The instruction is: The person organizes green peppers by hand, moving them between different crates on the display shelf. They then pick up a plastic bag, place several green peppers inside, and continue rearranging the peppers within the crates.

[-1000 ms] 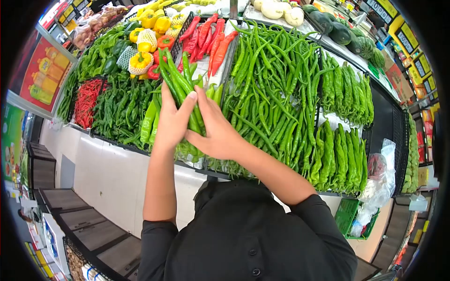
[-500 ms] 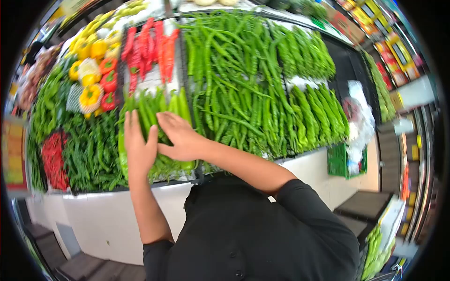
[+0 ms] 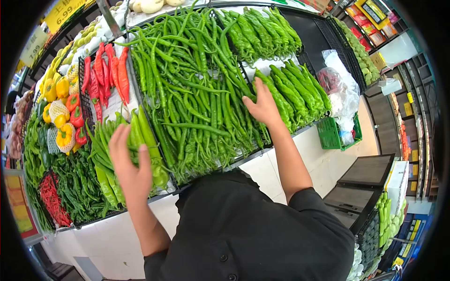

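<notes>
My left hand (image 3: 130, 161) is over the light green peppers (image 3: 145, 133) in the left crate, fingers stretched out and thumb apart. Farther right, my right hand (image 3: 263, 104) lies at the left edge of a row of wrinkled green peppers (image 3: 300, 89), its fingers extended and thumb pointing left. Between the hands spreads a wide heap of long thin green chili peppers (image 3: 187, 93). Long red peppers (image 3: 107, 75) lie on white lining behind my left hand.
Yellow bell peppers (image 3: 62, 87), dark green chilies (image 3: 77, 178) and small red chilies (image 3: 54, 199) fill the left side. Another row of wrinkled peppers (image 3: 265, 35) lies behind. A green basket (image 3: 328, 133) with plastic bags (image 3: 347, 93) stands right. Shelves line the far right.
My right hand has moved right, from the light green peppers to the wrinkled green ones. My left hand stays over the light green peppers. The view has turned to the right.
</notes>
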